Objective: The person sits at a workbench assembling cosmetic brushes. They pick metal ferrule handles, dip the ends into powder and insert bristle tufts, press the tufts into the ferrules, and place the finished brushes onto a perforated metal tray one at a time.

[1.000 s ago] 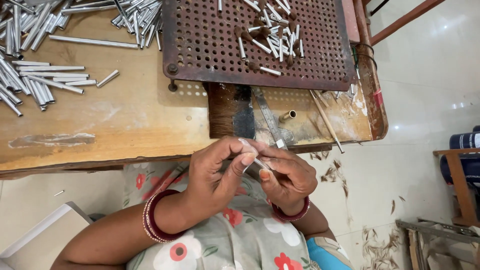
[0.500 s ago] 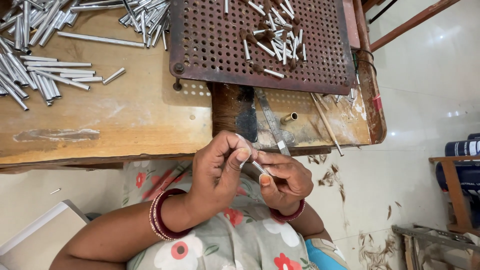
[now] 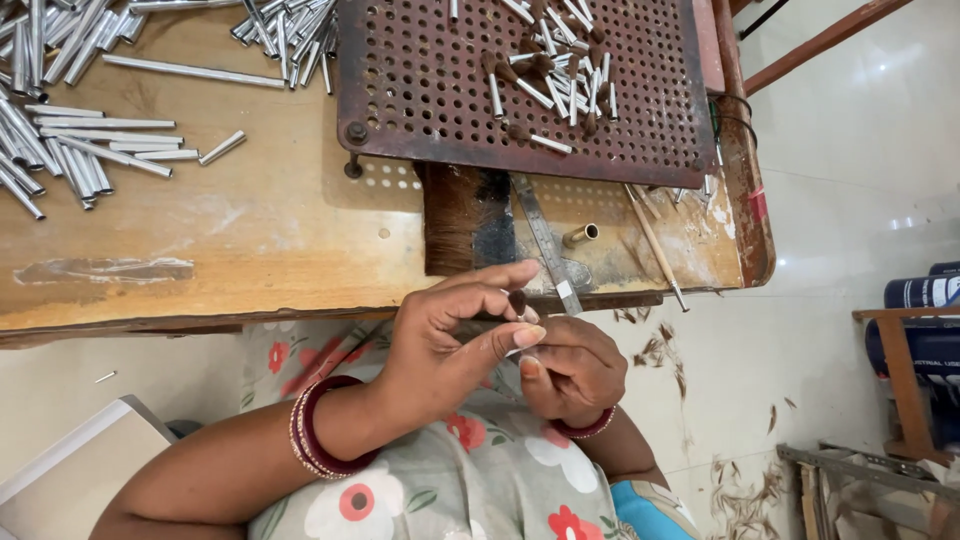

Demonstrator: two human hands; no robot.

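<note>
While both hands (image 3: 500, 345) pinch it, brush tuft (image 3: 518, 301) points tableward.

Workbench layout
Metal tubes (image 3: 70, 150) lie left on the wooden bench (image 3: 250, 250); perforated tray (image 3: 420, 90) right, brush bundle (image 3: 470, 220) just below it.

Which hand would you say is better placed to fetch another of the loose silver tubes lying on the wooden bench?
Left, probably. The left hand is on the side of the silver tubes, with bare bench between; the right hand would have to cross over it. Both pinch the dark-tipped piece.
</note>
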